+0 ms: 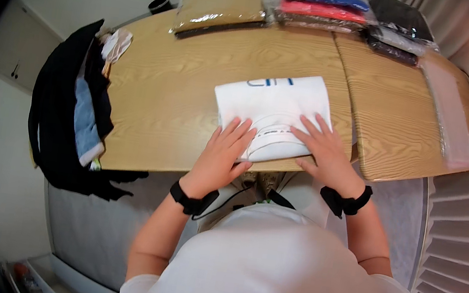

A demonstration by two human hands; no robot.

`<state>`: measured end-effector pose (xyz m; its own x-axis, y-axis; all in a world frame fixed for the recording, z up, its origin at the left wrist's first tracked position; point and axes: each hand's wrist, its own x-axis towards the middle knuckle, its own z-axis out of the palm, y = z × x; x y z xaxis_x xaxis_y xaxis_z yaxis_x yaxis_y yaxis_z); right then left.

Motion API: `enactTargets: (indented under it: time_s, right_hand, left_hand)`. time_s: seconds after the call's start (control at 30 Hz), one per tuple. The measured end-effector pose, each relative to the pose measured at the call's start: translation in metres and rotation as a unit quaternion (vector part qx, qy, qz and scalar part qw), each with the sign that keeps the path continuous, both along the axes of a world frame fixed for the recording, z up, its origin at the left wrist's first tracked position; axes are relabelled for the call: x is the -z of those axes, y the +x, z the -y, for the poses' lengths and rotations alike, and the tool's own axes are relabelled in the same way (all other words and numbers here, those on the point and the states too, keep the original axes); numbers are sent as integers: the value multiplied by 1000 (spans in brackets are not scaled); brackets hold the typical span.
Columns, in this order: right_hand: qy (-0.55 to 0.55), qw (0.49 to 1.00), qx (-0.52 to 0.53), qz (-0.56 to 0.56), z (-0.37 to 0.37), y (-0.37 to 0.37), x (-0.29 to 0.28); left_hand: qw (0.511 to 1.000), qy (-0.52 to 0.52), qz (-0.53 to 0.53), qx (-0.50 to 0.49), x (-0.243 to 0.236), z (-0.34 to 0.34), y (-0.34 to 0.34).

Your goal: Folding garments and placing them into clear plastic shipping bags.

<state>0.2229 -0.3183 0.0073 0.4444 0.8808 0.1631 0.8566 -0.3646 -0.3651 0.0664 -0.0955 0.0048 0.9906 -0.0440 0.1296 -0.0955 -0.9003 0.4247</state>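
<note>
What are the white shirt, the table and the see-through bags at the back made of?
The white shirt looks like soft, dull cloth, maybe cotton: it lies in smooth folds. The table shows wood grain with a slight shine, but could be just wood-look. The bags seem thin, glossy plastic: clear, wrinkled and full of bright glints.

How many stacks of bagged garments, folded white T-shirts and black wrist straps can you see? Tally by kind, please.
Stacks of bagged garments: 3
Folded white T-shirt: 1
Black wrist straps: 2
Total: 6
</note>
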Motion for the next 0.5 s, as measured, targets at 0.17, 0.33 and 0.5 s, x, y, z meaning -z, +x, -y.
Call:
enactTargets:
  time_s: [0.17, 0.33, 0.5]
  right_hand:
    - [31, 991, -23, -129, 23, 22, -21]
    - [174, 962, 206, -45, 95, 98, -50]
    - [107, 849, 514, 61, 206, 219, -54]
  left_hand:
    - [999, -12, 32, -38, 12, 4, -5]
    - [996, 6, 61, -65, 11, 13, -18]
    - [995, 1, 73, -66, 12, 16, -14]
